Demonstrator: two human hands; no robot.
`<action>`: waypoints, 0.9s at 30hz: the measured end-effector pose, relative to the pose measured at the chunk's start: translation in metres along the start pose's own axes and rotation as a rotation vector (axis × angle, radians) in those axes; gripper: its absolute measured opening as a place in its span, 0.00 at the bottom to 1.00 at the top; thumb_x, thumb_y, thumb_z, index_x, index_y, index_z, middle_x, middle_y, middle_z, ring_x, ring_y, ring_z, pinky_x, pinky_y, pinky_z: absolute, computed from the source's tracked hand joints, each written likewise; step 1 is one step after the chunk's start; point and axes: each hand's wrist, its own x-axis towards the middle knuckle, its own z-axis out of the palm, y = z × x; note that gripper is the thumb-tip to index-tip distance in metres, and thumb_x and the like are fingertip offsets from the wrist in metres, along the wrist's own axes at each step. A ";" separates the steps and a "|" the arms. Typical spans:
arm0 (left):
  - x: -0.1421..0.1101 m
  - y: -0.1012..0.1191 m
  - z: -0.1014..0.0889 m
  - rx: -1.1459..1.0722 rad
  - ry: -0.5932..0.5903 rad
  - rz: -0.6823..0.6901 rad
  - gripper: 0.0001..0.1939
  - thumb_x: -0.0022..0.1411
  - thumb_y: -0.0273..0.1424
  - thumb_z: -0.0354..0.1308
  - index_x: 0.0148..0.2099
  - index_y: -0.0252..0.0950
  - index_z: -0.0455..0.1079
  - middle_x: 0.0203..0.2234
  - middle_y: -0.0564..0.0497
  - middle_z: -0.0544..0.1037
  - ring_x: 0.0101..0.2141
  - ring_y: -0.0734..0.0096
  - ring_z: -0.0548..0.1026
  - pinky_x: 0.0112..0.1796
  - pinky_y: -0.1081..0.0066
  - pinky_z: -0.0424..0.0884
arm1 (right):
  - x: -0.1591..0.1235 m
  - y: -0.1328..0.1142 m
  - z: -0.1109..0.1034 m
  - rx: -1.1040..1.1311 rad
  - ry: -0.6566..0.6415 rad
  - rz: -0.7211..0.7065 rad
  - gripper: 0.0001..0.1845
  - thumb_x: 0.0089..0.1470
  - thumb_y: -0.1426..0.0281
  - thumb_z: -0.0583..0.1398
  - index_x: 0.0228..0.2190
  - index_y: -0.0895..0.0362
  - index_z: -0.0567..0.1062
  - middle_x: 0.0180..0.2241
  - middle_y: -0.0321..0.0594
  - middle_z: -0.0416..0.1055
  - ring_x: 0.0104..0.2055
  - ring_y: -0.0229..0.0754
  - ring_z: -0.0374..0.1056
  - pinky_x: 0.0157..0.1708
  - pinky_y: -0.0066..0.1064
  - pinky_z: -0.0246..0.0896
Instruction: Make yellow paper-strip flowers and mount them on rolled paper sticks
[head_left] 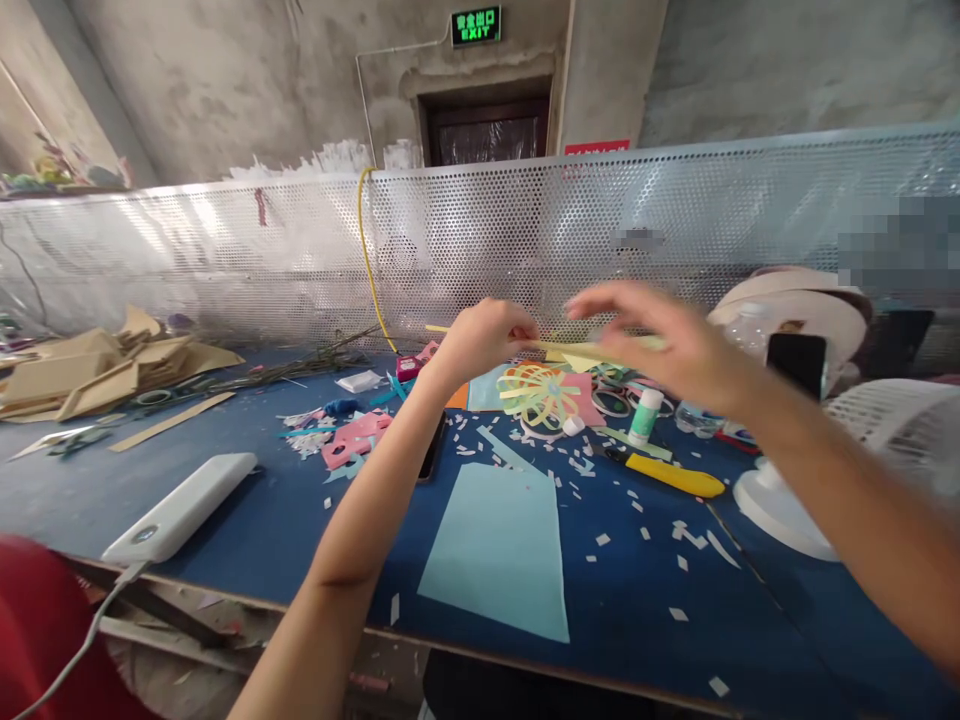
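The pale yellow strip (559,348) is raised over the counter (626,635), beyond the light blue sheet (499,550). It looks like thin paper, so it should be nearly weightless, limp along its length and quick to crease or tear; a light pinch on its flat faces near either end would suit it best. The left hand (487,340), beyond the sheet, has thumb and fingertips together on one end. The right hand (660,345), beyond the sheet and to its right, is blurred: its fingers seem loosely spread by the other end, but I cannot tell whether they grip it. The openwork paper ball (553,388) lies just beyond the sheet, with the glue stick (645,415) and yellow cutter (675,475) to the sheet's right
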 end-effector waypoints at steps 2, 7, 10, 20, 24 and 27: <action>0.001 0.008 0.004 0.032 -0.063 0.030 0.07 0.60 0.27 0.59 0.35 0.39 0.79 0.33 0.52 0.81 0.33 0.70 0.74 0.32 0.70 0.62 | -0.004 0.022 0.013 -0.158 -0.090 0.017 0.22 0.55 0.65 0.66 0.52 0.50 0.75 0.46 0.45 0.76 0.49 0.53 0.71 0.52 0.49 0.63; -0.007 0.021 0.025 0.121 -0.153 0.205 0.09 0.65 0.27 0.56 0.39 0.40 0.78 0.36 0.50 0.81 0.40 0.64 0.76 0.43 0.64 0.66 | -0.013 0.070 0.049 0.299 -0.413 0.324 0.15 0.60 0.63 0.59 0.47 0.55 0.77 0.37 0.48 0.80 0.34 0.49 0.78 0.37 0.43 0.73; -0.028 0.024 0.042 0.055 0.123 0.266 0.11 0.69 0.26 0.52 0.43 0.41 0.76 0.48 0.47 0.77 0.53 0.59 0.70 0.54 0.57 0.61 | -0.022 0.082 0.061 0.709 -0.480 0.486 0.15 0.60 0.62 0.62 0.44 0.59 0.76 0.39 0.50 0.80 0.40 0.47 0.78 0.44 0.41 0.74; -0.127 0.018 0.114 -0.995 -0.029 -0.545 0.07 0.63 0.35 0.60 0.40 0.36 0.71 0.34 0.47 0.77 0.35 0.68 0.77 0.36 0.69 0.73 | -0.052 0.091 0.090 1.157 -0.237 0.581 0.07 0.57 0.69 0.65 0.37 0.58 0.75 0.27 0.36 0.76 0.30 0.34 0.72 0.38 0.27 0.70; -0.137 0.016 0.129 -1.270 -0.196 -0.692 0.13 0.57 0.38 0.66 0.40 0.34 0.76 0.31 0.45 0.81 0.32 0.67 0.79 0.36 0.70 0.73 | -0.054 0.088 0.096 1.145 -0.265 0.540 0.06 0.60 0.68 0.63 0.38 0.58 0.75 0.28 0.36 0.75 0.28 0.32 0.69 0.37 0.27 0.67; -0.138 0.020 0.127 -1.326 -0.183 -0.772 0.15 0.56 0.38 0.68 0.40 0.33 0.79 0.32 0.44 0.82 0.32 0.68 0.79 0.35 0.71 0.74 | -0.054 0.089 0.096 1.141 -0.278 0.531 0.06 0.62 0.68 0.61 0.40 0.57 0.74 0.28 0.36 0.75 0.28 0.33 0.69 0.38 0.29 0.67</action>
